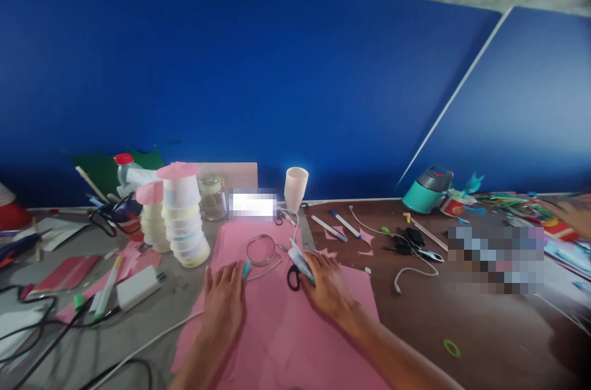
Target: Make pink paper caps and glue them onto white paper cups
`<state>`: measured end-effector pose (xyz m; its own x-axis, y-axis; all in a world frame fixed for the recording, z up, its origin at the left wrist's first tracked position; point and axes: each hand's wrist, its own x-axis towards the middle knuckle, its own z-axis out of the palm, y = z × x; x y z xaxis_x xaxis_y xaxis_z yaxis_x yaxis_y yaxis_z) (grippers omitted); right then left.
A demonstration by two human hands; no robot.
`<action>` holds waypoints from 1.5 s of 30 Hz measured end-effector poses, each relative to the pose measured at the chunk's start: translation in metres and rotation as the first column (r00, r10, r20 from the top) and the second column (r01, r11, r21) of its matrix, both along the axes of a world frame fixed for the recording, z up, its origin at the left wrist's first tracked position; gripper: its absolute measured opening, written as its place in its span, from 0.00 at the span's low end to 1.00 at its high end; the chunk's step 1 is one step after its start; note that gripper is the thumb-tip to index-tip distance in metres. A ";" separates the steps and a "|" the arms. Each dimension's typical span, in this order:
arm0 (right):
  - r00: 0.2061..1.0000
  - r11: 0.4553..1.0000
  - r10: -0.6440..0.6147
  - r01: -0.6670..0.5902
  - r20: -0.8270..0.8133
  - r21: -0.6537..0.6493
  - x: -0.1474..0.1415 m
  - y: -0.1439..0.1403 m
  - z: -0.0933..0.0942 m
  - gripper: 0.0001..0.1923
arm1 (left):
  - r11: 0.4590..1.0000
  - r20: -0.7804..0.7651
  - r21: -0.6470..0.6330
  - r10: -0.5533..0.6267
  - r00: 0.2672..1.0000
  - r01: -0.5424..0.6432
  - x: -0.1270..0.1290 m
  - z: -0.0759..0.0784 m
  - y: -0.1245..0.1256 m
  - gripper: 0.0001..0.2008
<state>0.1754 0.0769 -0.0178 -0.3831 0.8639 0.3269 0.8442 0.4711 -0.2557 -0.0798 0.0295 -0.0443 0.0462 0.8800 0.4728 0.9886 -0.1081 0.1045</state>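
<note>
Head view: two bare hands rest on pink paper (277, 328) spread over a crowded table (462, 328).
Left hand (225, 304): flat, palm down, fingers spread wide, pinning the paper; it grips nothing. A small teal object (246, 269) sits at its fingertips, whether touching I cannot tell.
Right hand (329, 286): fingers curled loosely over a glue bottle (299, 261) and the scissors (293, 277), touching both; a firm grip cannot be told.
Scissors: lying on the paper between the hands, black loop handle just left of the right fingers, much nearer the right hand than the left.
Bottle axis: tilted, running from up-left down-right under the right fingertips.
Ring (261, 250): a thin metal hoop on the paper just beyond the gap between the hands, apart from both.
Cable (258, 273): white, running across the paper under the ring toward the left hand.
Cup stack (182, 218): beyond the left hand, off the paper's left corner.
Pens (337, 225): beyond the right hand, well apart.
</note>
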 end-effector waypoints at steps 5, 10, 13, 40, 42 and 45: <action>0.997 0.991 0.043 -0.035 -0.059 0.128 0.004 0.000 -0.008 0.17 | 0.998 0.097 0.061 0.022 0.995 -0.029 -0.004 -0.004 0.003 0.21; 0.990 0.979 0.066 -0.039 -0.128 0.201 0.007 0.000 -0.010 0.16 | 0.983 0.186 0.180 0.009 0.983 -0.043 -0.006 -0.002 0.008 0.20; 0.988 0.980 0.072 -0.045 -0.139 0.191 0.009 0.000 -0.010 0.17 | 0.972 0.219 0.232 -0.028 0.975 -0.025 -0.006 0.005 0.009 0.22; 0.962 0.960 0.225 -0.191 -0.156 0.204 0.005 -0.005 -0.011 0.16 | 0.964 0.118 0.170 -0.224 0.967 0.203 0.018 0.003 -0.004 0.14; 0.966 0.966 0.208 -0.178 -0.154 0.187 0.005 -0.004 -0.012 0.14 | 0.958 0.122 0.174 -0.250 0.961 0.227 0.019 0.003 -0.005 0.14; 0.966 0.972 0.186 -0.153 -0.182 0.180 0.005 -0.003 -0.016 0.12 | 0.956 0.126 0.188 -0.252 0.959 0.227 0.019 0.001 -0.005 0.14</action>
